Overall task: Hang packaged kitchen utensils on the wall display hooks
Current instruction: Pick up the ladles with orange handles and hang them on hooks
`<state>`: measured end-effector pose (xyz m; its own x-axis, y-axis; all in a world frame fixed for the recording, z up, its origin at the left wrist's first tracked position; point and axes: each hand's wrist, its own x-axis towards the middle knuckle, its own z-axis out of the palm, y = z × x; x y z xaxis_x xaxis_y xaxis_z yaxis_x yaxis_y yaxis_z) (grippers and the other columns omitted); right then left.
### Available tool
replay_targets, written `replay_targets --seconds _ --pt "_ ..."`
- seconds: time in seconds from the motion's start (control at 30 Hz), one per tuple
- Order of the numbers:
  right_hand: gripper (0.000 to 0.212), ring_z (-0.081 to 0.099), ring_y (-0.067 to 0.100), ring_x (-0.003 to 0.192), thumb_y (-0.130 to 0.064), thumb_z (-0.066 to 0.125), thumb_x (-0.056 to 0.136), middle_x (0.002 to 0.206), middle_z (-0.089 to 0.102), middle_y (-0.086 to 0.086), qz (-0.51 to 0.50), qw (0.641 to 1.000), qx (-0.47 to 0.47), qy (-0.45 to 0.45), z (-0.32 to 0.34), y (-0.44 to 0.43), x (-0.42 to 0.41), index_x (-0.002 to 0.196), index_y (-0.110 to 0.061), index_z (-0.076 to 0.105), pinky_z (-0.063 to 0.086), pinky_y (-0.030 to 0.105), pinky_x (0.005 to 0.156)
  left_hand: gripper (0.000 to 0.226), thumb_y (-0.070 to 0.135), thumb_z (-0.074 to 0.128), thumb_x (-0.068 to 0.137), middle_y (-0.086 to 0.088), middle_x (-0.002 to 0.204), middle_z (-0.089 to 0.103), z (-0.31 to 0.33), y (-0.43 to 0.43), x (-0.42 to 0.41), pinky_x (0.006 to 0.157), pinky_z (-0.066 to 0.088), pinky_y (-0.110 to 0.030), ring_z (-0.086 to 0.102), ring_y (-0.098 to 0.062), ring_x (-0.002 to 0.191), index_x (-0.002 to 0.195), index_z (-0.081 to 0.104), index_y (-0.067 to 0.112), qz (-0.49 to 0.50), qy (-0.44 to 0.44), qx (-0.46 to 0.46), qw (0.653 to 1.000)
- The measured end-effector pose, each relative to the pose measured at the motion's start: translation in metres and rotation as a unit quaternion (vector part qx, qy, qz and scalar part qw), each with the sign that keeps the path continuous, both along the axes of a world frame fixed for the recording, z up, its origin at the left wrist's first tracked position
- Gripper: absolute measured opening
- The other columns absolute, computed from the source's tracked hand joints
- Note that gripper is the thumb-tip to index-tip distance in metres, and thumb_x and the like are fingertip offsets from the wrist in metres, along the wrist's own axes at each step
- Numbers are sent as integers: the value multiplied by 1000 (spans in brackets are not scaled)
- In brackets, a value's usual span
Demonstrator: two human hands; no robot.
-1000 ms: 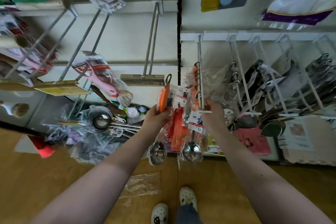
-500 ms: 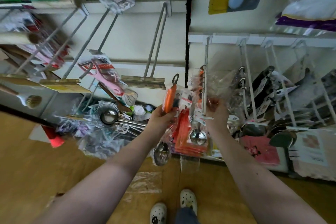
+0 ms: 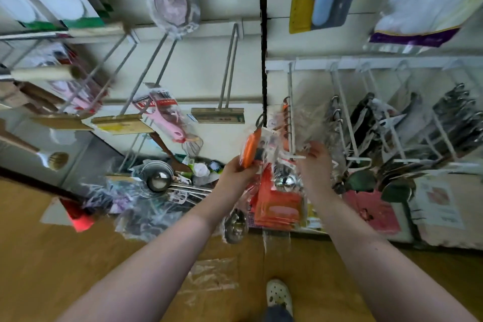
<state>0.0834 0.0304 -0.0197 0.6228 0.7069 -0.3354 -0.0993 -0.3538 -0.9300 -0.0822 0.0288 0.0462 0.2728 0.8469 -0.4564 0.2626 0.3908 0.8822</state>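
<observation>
I see the left hand (image 3: 236,170) gripping one packed scoop (image 3: 250,149): orange handle, steel bowl, clear wrap. It stands nearly upright, loop end up beside the hook (image 3: 291,112), bowl pointing down. A second scoop (image 3: 286,181) hangs from that hook. The right hand (image 3: 315,162) is at the hook's tip; I cannot tell its grip.

Orange-handled bagged scoop (image 3: 249,150), upright, near hook (image 3: 291,123)
</observation>
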Motion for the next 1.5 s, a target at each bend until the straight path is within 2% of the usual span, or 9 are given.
replay_targets --seconds 0.13,0.27,0.4,0.67,0.87,1.0,1.17,1.33,1.5 --pt "35 54 16 100 -2 60 85 111 59 0 -24 1000 12 -7 24 -28 -8 118 -11 54 43 26 89 27 19 53 96 7 87 68 15 -21 -11 54 47 -8 65 2 66 122 53 15 -42 -21 8 999" --pt "22 55 8 88 0 50 93 100 55 -5 -33 996 76 -25 61 -67 -32 108 -15 51 40 0 71 30 14 54 94 1 88 63 27 -37 -21 49 45 -8 59 -10 71 124 52 8 -43 -15 15 999" --pt "19 58 9 103 -13 54 94 110 61 -5 9 986 156 -60 103 -96 -63 113 -14 57 44 22 94 31 14 58 92 -6 93 67 37 -53 -35 61 51 -19 63 -17 76 122 54 6 -56 -43 6 998" --pt "20 61 -5 91 -20 61 90 100 66 -9 129 969 190 -86 156 -127 -101 109 -14 64 47 8 76 40 6 60 89 -8 101 65 61 -81 -64 61 53 -25 63 -16 68 127 48 7 -142 -82 17 986" --pt "37 62 13 105 -17 73 79 110 68 1 151 970 165 -98 166 -140 -121 114 -7 64 50 27 93 42 6 58 88 -6 100 58 73 -91 -88 56 43 -20 55 -12 69 128 42 10 -194 -72 29 978" --pt "48 63 17 107 -18 77 75 112 68 5 164 970 149 -102 175 -143 -130 118 -3 62 49 36 98 17 3 55 89 -4 80 51 82 -97 -99 52 39 -19 46 -12 59 100 51 16 -230 -83 49 968" --pt "40 65 19 101 -14 77 77 105 69 6 170 967 143 -121 180 -146 -137 112 -4 63 52 40 94 34 1 55 86 -8 84 55 81 -98 -100 50 40 -26 48 -15 54 119 49 3 -210 -87 70 971" --pt "19 69 22 87 -9 77 76 89 72 6 171 961 140 -167 175 -149 -140 88 -18 65 56 42 84 36 -2 55 83 -13 94 56 79 -93 -95 45 39 -24 49 -15 51 118 50 4 -217 -81 81 969" --pt "19 69 21 84 -10 77 76 86 71 4 164 963 126 -172 176 -142 -133 86 -19 64 57 40 80 47 -1 59 81 -16 96 57 74 -82 -85 41 37 -21 50 -16 48 125 43 1 -203 -68 74 974"
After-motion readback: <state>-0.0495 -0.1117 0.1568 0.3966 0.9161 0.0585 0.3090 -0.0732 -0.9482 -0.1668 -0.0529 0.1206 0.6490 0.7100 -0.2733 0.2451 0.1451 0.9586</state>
